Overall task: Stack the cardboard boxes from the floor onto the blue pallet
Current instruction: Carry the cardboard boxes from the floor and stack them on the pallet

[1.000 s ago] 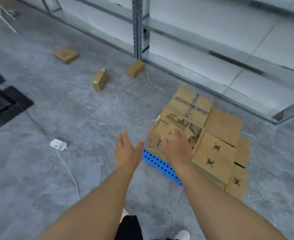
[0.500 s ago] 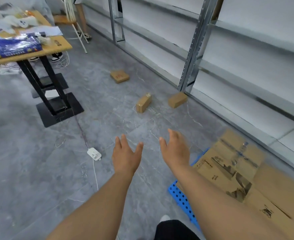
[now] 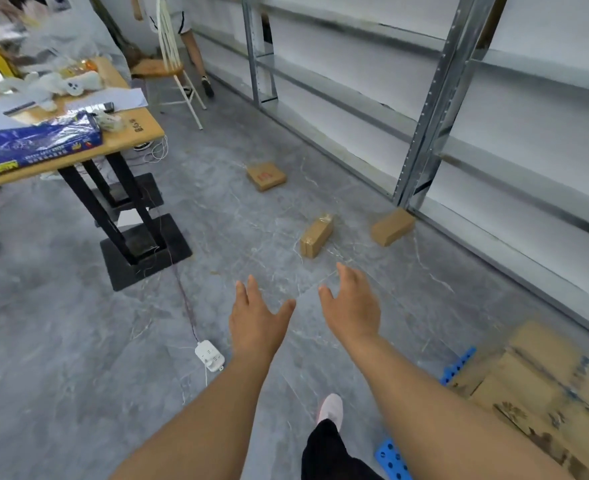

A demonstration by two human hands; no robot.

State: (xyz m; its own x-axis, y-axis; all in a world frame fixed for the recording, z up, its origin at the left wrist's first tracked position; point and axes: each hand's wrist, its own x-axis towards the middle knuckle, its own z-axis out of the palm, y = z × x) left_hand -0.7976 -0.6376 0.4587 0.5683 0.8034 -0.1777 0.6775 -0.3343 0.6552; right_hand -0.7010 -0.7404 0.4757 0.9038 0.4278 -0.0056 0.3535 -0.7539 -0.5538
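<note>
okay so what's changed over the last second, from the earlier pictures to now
The right hand, which lay on top of the stacked boxes on the blue pallet, has come off them; both hands, the left hand too, now reach forward, holding nothing, towards the three boxes on the floor. The view has swung away from the pallet. Unchanged: the taped box, the box by the shelf post and the flat box lie where they were.

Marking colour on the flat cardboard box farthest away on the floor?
Red, on the flat cardboard box; head view.

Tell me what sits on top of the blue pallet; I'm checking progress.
Stacked brown cardboard boxes cover the blue plastic pallet; only its near edge and a corner show. The surface beneath them is hidden.
</note>
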